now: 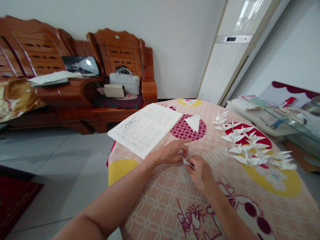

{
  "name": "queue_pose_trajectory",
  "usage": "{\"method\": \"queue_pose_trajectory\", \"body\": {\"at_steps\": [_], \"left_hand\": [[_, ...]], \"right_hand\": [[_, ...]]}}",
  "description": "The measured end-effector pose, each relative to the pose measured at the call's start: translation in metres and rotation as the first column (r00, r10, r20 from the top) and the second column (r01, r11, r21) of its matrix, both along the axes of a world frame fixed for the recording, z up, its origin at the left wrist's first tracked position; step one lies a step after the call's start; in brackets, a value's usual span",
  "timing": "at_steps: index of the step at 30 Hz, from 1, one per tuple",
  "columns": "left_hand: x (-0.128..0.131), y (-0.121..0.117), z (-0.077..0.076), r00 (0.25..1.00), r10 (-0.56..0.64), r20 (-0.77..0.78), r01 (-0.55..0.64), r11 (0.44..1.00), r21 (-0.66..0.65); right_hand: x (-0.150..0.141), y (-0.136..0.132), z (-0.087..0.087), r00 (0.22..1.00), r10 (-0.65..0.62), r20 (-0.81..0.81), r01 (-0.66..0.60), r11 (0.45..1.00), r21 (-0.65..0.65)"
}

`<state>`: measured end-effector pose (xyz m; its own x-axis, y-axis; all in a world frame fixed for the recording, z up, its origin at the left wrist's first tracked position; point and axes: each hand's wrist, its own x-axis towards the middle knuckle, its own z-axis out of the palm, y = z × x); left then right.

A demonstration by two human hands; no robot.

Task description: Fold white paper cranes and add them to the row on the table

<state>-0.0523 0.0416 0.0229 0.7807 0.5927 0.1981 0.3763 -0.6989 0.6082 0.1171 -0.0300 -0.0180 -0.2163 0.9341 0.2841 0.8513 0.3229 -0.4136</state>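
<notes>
A small folded piece of white paper (185, 162) is between my hands, low over the tablecloth, mostly hidden by my fingers. My left hand (172, 152) pinches its left side, with one finger stretched out to the right. On the other side, the thumb and fingers of my right hand (202, 172) are closed on the paper. Beyond my hands lies a white paper triangle (194, 123). A stack of printed sheets (147, 128) rests left of it. Several folded paper cranes (246, 144) stand grouped on the table's right side.
A patterned cloth covers the round table (155, 200). Wooden chairs (120, 43) with a grey bag (125, 81) and a laptop (81, 65) stand behind at left. A tall white air conditioner (225, 60) is at the back. A glass-topped side table (295, 123) borders the right.
</notes>
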Motion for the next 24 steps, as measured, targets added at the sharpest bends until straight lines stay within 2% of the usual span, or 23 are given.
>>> {"method": "queue_pose_trajectory", "body": {"at_steps": [5,11,18,24], "left_hand": [[-0.001,-0.001,0.001,1.0,0.02,-0.014,-0.02,1.0,-0.008],[-0.002,-0.004,0.002,0.999,0.043,0.025,-0.042,0.999,-0.034],[0.011,-0.006,-0.008,0.959,0.279,0.055,-0.274,0.959,-0.074],[0.021,-0.01,-0.01,0.924,0.37,0.093,-0.356,0.924,-0.138]], "right_hand": [[0.0,-0.002,0.001,0.999,-0.038,0.004,0.038,0.999,0.007],[0.012,-0.009,0.015,0.987,-0.079,-0.141,0.064,0.992,-0.106],[0.021,-0.008,0.01,0.947,-0.202,-0.25,0.185,0.979,-0.089],[0.02,-0.002,0.004,0.921,-0.256,-0.293,0.258,0.966,-0.03]]}}
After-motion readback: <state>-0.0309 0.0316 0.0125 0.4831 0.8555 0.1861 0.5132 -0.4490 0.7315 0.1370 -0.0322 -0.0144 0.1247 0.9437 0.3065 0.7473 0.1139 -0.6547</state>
